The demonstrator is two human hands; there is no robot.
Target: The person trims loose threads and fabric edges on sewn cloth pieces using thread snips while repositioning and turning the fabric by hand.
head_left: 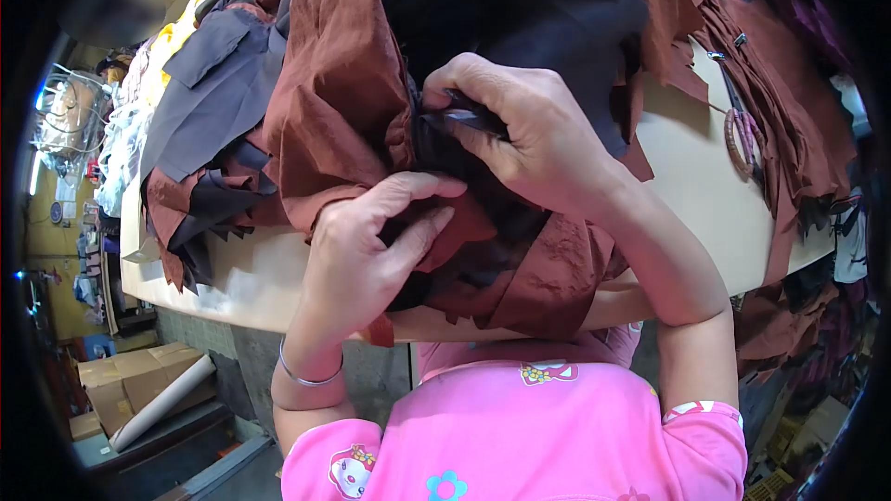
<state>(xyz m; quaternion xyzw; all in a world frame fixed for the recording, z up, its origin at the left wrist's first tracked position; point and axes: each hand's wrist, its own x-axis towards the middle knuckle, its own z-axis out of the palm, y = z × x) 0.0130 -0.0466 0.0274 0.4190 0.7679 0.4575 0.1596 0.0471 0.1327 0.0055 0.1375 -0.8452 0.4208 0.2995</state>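
Note:
My left hand (362, 246) is closed on a brown fabric garment (339, 107), its thumb and forefinger curled over a fold. Just above and to the right, my right hand (524, 125) grips a small dark tool with a shiny blade, which looks like thread snips (459, 115). The snips lie close against the seam where brown cloth meets black cloth (520, 9). Their tips are partly lost in the dark fabric. More brown and black folds hang over the table's near edge, beneath both hands.
Dark grey and brown cloth pieces (218, 93) are heaped at the left of the pale table (687, 167). Scissors with wrapped handles (742, 141) lie at right, beside a long brown fabric pile (780, 83). Cardboard boxes (139, 376) stand on the floor at lower left.

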